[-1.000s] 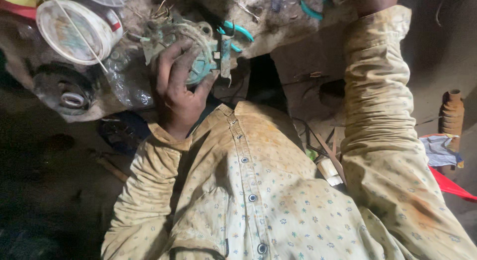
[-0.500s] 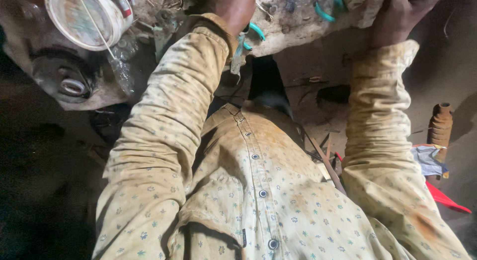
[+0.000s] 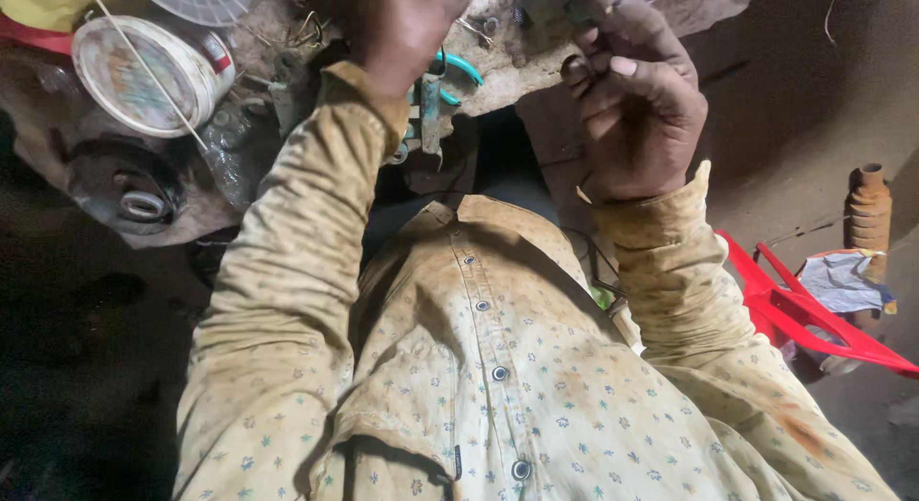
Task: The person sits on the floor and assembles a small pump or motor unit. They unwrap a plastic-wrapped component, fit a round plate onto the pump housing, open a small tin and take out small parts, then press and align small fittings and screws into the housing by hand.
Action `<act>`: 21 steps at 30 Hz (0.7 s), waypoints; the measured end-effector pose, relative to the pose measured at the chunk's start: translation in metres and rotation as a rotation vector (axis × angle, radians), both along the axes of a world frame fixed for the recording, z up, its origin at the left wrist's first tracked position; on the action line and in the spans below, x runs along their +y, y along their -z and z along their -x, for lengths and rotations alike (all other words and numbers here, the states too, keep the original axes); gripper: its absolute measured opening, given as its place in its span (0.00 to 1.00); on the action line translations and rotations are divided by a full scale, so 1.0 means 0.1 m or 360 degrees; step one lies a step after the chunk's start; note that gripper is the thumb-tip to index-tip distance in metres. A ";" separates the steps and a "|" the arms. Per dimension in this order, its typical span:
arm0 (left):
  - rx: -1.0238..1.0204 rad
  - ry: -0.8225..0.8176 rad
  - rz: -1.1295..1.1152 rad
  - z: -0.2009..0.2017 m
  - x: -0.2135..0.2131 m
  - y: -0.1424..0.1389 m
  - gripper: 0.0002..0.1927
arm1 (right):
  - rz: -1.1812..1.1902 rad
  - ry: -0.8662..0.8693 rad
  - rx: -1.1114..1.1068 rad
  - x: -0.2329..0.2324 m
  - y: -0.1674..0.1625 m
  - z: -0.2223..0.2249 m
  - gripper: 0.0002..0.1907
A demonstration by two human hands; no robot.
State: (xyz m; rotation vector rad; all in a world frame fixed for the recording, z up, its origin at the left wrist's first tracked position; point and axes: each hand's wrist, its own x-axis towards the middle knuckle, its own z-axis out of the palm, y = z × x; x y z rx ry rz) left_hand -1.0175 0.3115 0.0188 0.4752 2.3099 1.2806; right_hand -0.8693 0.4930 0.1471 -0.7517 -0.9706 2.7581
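Head view, looking down over a yellowish patterned shirt (image 3: 498,367) toward a cluttered, dirty surface (image 3: 522,70). Left hand (image 3: 402,27) raised at the top edge, back of the hand to the camera, fingers curled over something on the surface; what lies under them hidden, so width of that grip cannot be told. Right hand (image 3: 637,104) just beside it to the right, fingers bent inward, tips pinched narrow on a small dark part (image 3: 572,68) at the surface's edge; exact kind of part too dim to tell. Teal-handled tool (image 3: 450,75) hanging between the two wrists, just below the left hand. Round tin (image 3: 153,70) with a thin stick (image 3: 144,66) across it lying at upper left, well apart from both hands. Dark round metal piece (image 3: 129,190) below the tin. Red plastic piece (image 3: 804,314) on the floor at right, beside a ribbed brown bobbin (image 3: 869,204) and a crumpled cloth (image 3: 842,279).
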 end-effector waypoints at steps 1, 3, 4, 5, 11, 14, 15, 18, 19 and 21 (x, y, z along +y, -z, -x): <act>-0.0491 -0.0197 -0.0270 -0.02 -0.05 -0.14 0.18 | -0.0128 -0.0015 -0.0015 -0.05 -0.02 -0.01 0.17; -0.1275 -0.0433 -0.1346 -0.16 -0.25 -0.48 0.10 | -0.0422 -0.0084 -0.0008 -0.16 -0.06 -0.02 0.15; -0.1379 -0.0451 -0.1441 -0.24 -0.30 -0.65 0.09 | -0.0591 -0.0126 0.0015 -0.23 -0.09 -0.02 0.15; -0.1485 -0.0466 -0.1539 -0.30 -0.33 -0.78 0.09 | -0.0808 -0.0190 0.0078 -0.28 -0.12 -0.01 0.14; -0.1890 -0.0705 -0.1792 -0.57 -0.42 -1.16 0.08 | -0.1245 -0.0400 0.0169 -0.54 -0.26 0.03 0.10; -0.1899 -0.0725 -0.1838 -0.66 -0.44 -1.17 0.08 | -0.1191 -0.0398 0.0181 -0.61 -0.27 0.04 0.10; -0.1898 -0.0742 -0.1851 -0.68 -0.45 -1.17 0.08 | -0.1154 -0.0395 0.0184 -0.63 -0.26 0.04 0.10; -0.1891 -0.0743 -0.1919 -0.74 -0.48 -1.16 0.08 | -0.1169 -0.0407 0.0187 -0.68 -0.24 0.02 0.09; -0.1879 -0.0766 -0.1912 -0.76 -0.48 -1.16 0.08 | -0.1214 -0.0409 0.0185 -0.70 -0.24 0.02 0.09; -0.1850 -0.0807 -0.1900 -0.79 -0.46 -1.15 0.09 | -0.1367 -0.0383 0.0185 -0.73 -0.24 0.01 0.10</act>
